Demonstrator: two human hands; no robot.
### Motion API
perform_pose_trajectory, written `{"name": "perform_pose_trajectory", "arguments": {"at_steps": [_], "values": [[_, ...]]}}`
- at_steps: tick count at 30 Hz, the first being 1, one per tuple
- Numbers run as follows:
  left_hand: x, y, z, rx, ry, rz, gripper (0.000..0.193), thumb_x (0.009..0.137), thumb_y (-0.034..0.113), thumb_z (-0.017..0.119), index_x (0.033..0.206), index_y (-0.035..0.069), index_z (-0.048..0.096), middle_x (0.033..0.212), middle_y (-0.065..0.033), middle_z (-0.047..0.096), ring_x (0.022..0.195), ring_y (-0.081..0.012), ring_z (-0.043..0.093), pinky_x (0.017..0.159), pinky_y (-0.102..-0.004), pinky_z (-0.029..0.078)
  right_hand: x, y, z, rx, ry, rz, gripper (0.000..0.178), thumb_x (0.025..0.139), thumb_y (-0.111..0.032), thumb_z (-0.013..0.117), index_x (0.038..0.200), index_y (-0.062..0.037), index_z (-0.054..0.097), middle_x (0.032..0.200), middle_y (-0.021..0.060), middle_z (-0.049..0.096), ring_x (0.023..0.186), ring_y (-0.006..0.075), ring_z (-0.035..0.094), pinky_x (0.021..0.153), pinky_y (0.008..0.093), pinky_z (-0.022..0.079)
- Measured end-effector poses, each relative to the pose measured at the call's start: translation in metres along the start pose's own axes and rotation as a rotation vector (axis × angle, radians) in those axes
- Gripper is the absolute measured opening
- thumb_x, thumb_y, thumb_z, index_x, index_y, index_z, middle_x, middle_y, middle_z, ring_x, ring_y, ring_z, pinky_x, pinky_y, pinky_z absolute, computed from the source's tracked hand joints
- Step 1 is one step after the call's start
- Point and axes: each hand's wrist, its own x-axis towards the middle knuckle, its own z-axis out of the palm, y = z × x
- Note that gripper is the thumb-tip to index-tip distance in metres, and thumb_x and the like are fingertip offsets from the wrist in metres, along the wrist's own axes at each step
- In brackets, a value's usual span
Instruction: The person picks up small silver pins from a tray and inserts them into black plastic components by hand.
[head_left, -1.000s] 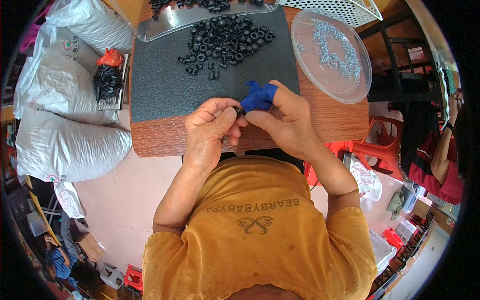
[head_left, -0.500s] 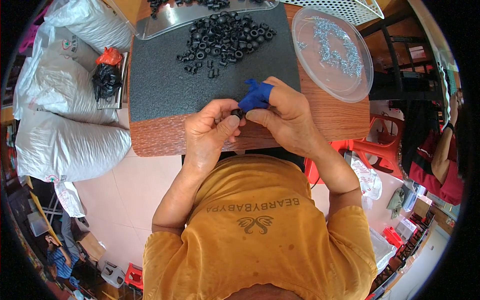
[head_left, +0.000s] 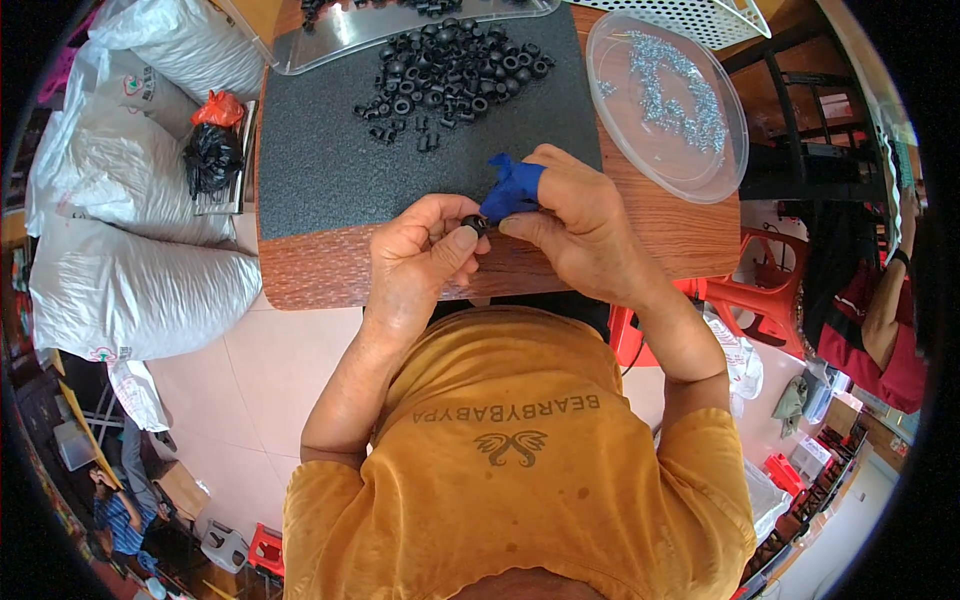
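Between the thumb and fingers of my left hand is a small, round black plastic part with an opening, held over the near edge of the table. My right hand is closed just to its right, thumb pressed toward the forefinger. Blue cloth covers that forefinger, and its tip is beside the black part. Whether anything tiny sits in the right-hand pinch is hidden. Beyond both hands, a heap of similar black parts lies on a dark textured mat.
A clear round tray with small silvery metal pieces stands at the right. More black parts lie in a clear bin at the far edge. White sacks stand left; red stools and another person's arm are right.
My right hand has drawn slightly away from the black part, exposing more of it. My left hand still pinches the part in nearly the same place.
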Motion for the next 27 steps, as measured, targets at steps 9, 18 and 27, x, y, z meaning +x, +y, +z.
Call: {"name": "perform_pose_trajectory", "arguments": {"at_steps": [9, 18, 27], "values": [[0.001, 0.001, 0.001, 0.070, 0.006, 0.034, 0.016, 0.087, 0.004, 0.056, 0.101, -0.003, 0.058, 0.076, -0.0043, 0.061, 0.062, -0.0051, 0.051, 0.054, -0.0174, 0.043, 0.002, 0.008, 0.007, 0.020, 0.018, -0.077, 0.021, 0.061, 0.005, 0.065, 0.068, -0.0019, 0.047, 0.067, 0.0130, 0.049, 0.066, 0.0343, 0.046, 0.057, 0.0406, 0.036], [0.000, -0.001, 0.001, 0.125, 0.015, -0.003, 0.017, 0.087, 0.005, 0.056, 0.102, -0.002, 0.058, 0.077, -0.0033, 0.060, 0.062, -0.0043, 0.051, 0.053, -0.0171, 0.042, 0.001, 0.009, 0.011, 0.036, 0.034, 0.021, 0.018, 0.062, 0.002, 0.067, 0.069, -0.0025, 0.051, 0.066, 0.0117, 0.050, 0.068, 0.0333, 0.048, 0.058, 0.0400, 0.038], [-0.001, 0.002, 0.003, 0.141, 0.027, 0.006, 0.016, 0.087, 0.003, 0.053, 0.102, -0.002, 0.058, 0.076, -0.0037, 0.060, 0.062, -0.0043, 0.050, 0.053, -0.0173, 0.042, -0.003, 0.006, 0.018, 0.016, 0.126, 0.036, 0.014, 0.062, 0.000, 0.068, 0.071, -0.0037, 0.058, 0.067, 0.0088, 0.052, 0.068, 0.0289, 0.050, 0.060, 0.0366, 0.041]]}}
